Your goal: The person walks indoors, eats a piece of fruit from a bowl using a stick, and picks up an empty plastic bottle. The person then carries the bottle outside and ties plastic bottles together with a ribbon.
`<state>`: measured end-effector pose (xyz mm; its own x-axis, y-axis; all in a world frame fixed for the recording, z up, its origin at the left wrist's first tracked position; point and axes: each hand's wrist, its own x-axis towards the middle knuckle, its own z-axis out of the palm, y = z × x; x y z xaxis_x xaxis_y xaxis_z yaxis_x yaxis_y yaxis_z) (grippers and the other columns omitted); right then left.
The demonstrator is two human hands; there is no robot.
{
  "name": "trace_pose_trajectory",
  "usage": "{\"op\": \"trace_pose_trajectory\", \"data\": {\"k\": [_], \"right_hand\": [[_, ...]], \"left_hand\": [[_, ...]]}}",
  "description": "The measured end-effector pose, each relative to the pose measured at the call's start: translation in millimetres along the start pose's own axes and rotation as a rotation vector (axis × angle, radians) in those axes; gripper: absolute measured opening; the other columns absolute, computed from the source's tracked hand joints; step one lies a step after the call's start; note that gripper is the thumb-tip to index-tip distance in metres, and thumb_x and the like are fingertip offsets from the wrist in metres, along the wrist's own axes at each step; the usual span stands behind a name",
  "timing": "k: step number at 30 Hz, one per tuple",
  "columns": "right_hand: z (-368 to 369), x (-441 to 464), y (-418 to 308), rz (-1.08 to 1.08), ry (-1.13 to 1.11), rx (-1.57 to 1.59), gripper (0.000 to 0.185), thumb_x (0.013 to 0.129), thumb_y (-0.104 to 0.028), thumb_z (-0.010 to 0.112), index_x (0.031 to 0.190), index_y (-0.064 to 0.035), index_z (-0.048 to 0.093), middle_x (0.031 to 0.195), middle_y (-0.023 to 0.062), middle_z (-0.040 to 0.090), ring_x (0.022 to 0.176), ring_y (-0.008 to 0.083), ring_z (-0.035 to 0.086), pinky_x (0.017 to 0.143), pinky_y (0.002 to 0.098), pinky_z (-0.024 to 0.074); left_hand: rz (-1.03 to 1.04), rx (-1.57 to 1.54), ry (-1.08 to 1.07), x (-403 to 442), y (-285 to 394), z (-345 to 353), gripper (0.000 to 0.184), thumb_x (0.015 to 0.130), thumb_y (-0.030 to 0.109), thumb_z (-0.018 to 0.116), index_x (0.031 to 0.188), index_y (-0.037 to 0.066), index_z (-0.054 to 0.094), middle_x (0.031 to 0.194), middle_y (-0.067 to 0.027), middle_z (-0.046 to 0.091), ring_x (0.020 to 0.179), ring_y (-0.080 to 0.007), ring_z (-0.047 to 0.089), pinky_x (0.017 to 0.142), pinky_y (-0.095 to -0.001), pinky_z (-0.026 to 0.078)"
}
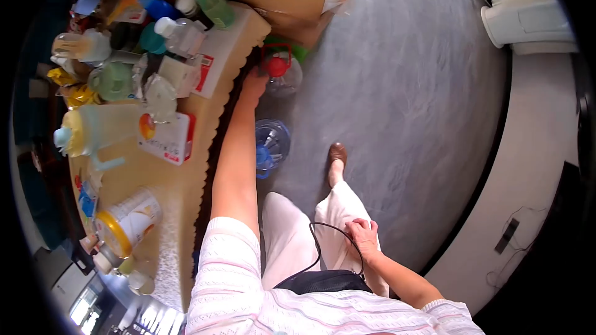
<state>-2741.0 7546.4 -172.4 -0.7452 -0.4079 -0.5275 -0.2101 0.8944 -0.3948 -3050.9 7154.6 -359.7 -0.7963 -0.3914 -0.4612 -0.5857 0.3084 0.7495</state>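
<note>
The fingers of your left hand [253, 80] are at the red cap and handle of a large clear bottle [287, 83], in the upper middle of the frame; they are blurred and partly in shadow, so I cannot tell how far they are open or whether they have hold of the handle. The hand is down beside the table edge, the wrist roughly in line with the forearm, and your left arm runs nearly straight from the short sleeve at the bottom of the frame up along the scalloped edge of the table [180, 195]. Your right hand [363, 236], right of the lower middle, lies on your trouser leg [340, 208] with its fingers loosely parted and slightly bent, holding no object that shows; that elbow is bent out toward the lower right. A black cord [318, 224] loops beside this hand from a dark bag [323, 281] at your waist. Nearer you than the clear bottle, a blue-tinted bottle [273, 147] is on the grey floor [403, 105]. Above the clear bottle in the frame is a cardboard box [273, 1], and bottles and packets crowd the table at the upper left.
</note>
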Motion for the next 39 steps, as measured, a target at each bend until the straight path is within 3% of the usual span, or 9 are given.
{"op": "trace_pose_trajectory", "data": {"k": [4, 8, 12, 16, 20, 25, 30, 34, 39], "right_hand": [[-27.5, 17.2, 44.6, -0.047, -0.027, 0.074, 0.028, 0.064, -0.016, 0.061, 0.091, -0.0153, 0.055, 0.088, -0.0008, 0.053, 0.097, 0.0164, 0.046, 0.086, 0.0429, 0.0281], [-40.2, 31.3, 58.1, -0.072, -0.043, 0.089, 0.029, 0.063, -0.015, 0.062, 0.09, -0.0159, 0.055, 0.086, -0.0013, 0.054, 0.095, 0.0157, 0.047, 0.084, 0.0414, 0.0301], [-50.1, 42.1, 59.3, -0.1, -0.045, 0.034, 0.03, 0.063, -0.018, 0.063, 0.092, -0.0162, 0.054, 0.088, -0.004, 0.056, 0.098, 0.0149, 0.047, 0.086, 0.0422, 0.0284], [-57.5, 55.2, 65.1, -0.135, -0.056, 0.062, 0.024, 0.067, -0.016, 0.06, 0.09, -0.0141, 0.055, 0.087, -0.0023, 0.057, 0.097, 0.0164, 0.047, 0.085, 0.0425, 0.0297], [-76.3, 69.9, 61.3, -0.186, -0.097, 0.002, 0.024, 0.069, -0.016, 0.056, 0.093, -0.0137, 0.057, 0.089, -0.0002, 0.059, 0.098, 0.0181, 0.048, 0.082, 0.0435, 0.0317], [-89.5, 65.2, 64.4, -0.315, -0.285, -0.16, 0.026, 0.074, -0.023, 0.053, 0.099, -0.0143, 0.055, 0.097, 0.002, 0.058, 0.1, 0.0206, 0.048, 0.082, 0.0437, 0.0329], [-154.1, 25.6, 82.9, -0.062, -0.257, -0.235, 0.027, 0.076, -0.023, 0.053, 0.1, -0.0123, 0.055, 0.099, 0.0068, 0.058, 0.097, 0.0252, 0.051, 0.08, 0.0397, 0.0403], [-209.3, -18.4, 140.8, 0.149, -0.237, -0.542, 0.015, 0.071, -0.021, 0.053, 0.082, -0.0125, 0.056, 0.081, 0.0071, 0.06, 0.082, 0.0268, 0.057, 0.068, 0.0392, 0.0453], [-216.1, -66.1, 151.0, 0.21, -0.241, -0.682, 0.015, 0.072, -0.021, 0.052, 0.082, -0.0136, 0.06, 0.088, 0.0096, 0.06, 0.086, 0.0288, 0.056, 0.073, 0.0406, 0.0449]], "left_hand": [[0.174, -0.388, 0.138, 32.3, 19.2, 24.6, 0.051, 0.076, 0.015, 0.054, 0.123, 0.001, 0.038, 0.115, -0.0143, 0.05, 0.106, -0.0217, 0.047, 0.089, -0.0302, 0.036], [0.135, -0.618, -0.092, 62.7, 4.9, 37.9, 0.046, 0.074, 0.011, 0.055, 0.117, -0.001, 0.044, 0.106, -0.012, 0.056, 0.093, -0.0213, 0.055, 0.08, -0.0326, 0.043], [0.032, 0.504, -0.047, -12.2, 42.2, 66.7, 0.028, 0.067, 0.017, 0.061, 0.093, 0.01, 0.062, 0.094, -0.0158, 0.06, 0.09, -0.0299, 0.057, 0.076, -0.039, 0.046], [-0.029, 0.463, -0.091, -106.3, 26.4, 102.8, 0.011, 0.073, 0.021, 0.057, 0.078, 0.013, 0.063, 0.084, -0.0134, 0.061, 0.08, -0.0302, 0.059, 0.07, -0.0404, 0.046], [0.051, 0.17, -0.057, -215.3, 48.0, 79.8, 0.014, 0.076, 0.016, 0.051, 0.082, 0.009, 0.061, 0.077, -0.0145, 0.06, 0.072, -0.0319, 0.058, 0.064, -0.0397, 0.045], [-0.131, -0.444, -0.091, -323.9, 86.9, 9.5, 0.007, 0.076, 0.006, 0.051, 0.08, 0.004, 0.056, 0.072, -0.0063, 0.06, 0.067, -0.0162, 0.059, 0.057, -0.0283, 0.046], [-0.369, -1.09, -0.198, -406.3, 82.6, -32.1, 0.004, 0.072, 0.004, 0.054, 0.076, 0.004, 0.055, 0.068, -0.0034, 0.057, 0.063, -0.0125, 0.058, 0.055, -0.0235, 0.047], [-0.534, -1.29, -0.037, -472.4, 33.2, -29.5, 0.005, 0.074, 0.008, 0.055, 0.079, 0.006, 0.054, 0.067, -0.0036, 0.057, 0.06, -0.0137, 0.059, 0.057, -0.0262, 0.05], [-0.598, -1.354, 0.329, -585.6, -43.5, -42.1, 0.023, 0.081, 0.028, 0.056, 0.081, 0.005, 0.055, 0.056, -0.0009, 0.051, 0.048, -0.0132, 0.053, 0.041, -0.0281, 0.048]]}}
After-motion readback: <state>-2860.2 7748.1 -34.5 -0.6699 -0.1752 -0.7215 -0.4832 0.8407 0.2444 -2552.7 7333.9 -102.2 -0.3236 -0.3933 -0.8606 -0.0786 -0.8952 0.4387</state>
